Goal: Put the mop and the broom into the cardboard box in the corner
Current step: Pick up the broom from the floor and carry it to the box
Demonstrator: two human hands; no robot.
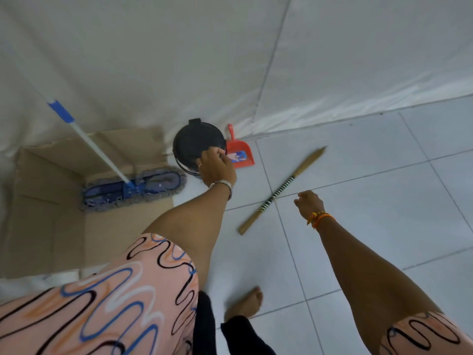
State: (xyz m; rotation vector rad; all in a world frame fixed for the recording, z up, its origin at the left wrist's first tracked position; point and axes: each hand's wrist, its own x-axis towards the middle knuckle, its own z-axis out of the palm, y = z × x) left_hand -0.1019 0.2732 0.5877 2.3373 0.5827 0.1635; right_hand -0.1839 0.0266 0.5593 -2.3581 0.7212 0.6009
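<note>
Patterned sleeve (107, 298) fills the 7 o'clock foreground. Left hand (217, 167), grip loosely curled and empty, hovers over the black bucket (194, 144). Right hand (308, 203), grip curled shut on nothing, hangs near the broom (281, 189) lying on the floor tiles (371, 201). Mop (133, 187) rests in the cardboard box (46, 201) at 9 o'clock. Red dustpan (240, 152) touches the bucket.
</note>
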